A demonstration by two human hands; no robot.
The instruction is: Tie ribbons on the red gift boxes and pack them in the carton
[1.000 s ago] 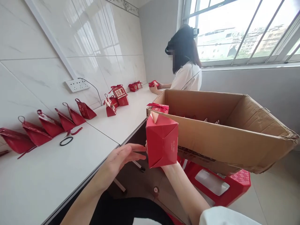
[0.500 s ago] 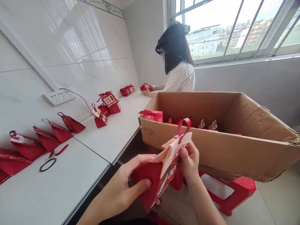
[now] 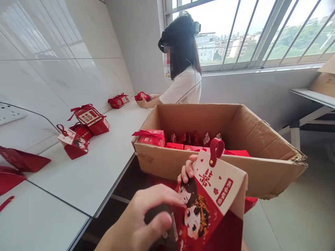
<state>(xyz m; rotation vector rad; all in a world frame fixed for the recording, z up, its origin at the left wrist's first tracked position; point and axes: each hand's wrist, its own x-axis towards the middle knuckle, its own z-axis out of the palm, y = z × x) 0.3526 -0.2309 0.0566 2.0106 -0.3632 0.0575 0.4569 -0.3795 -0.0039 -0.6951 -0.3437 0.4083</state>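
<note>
A red and cream paper gift box (image 3: 209, 205) with cartoon figures and a ribbon loop (image 3: 216, 151) on top is held up close in front of me. My right hand (image 3: 187, 169) grips it from behind; only some fingers show past its upper left edge. At the box's left side is my left hand (image 3: 146, 209), thumb and index finger apart, the index fingertip at the printed face. Just beyond the gift box stands a cardboard carton (image 3: 167, 164), with several red boxes inside, among them a ribbon-tied red box (image 3: 151, 137) at its left corner.
On the white table (image 3: 115, 139) stand red boxes, including a ribbon-tied stack (image 3: 90, 120) and a looped gift box (image 3: 74, 143). A co-worker (image 3: 183, 83) at the far end holds a small red box (image 3: 141, 96). A red stool is partly visible below the carton.
The gift box has turned, so its printed front now faces me, and it has moved right. My left hand has loosened from it. The view has swung right.
</note>
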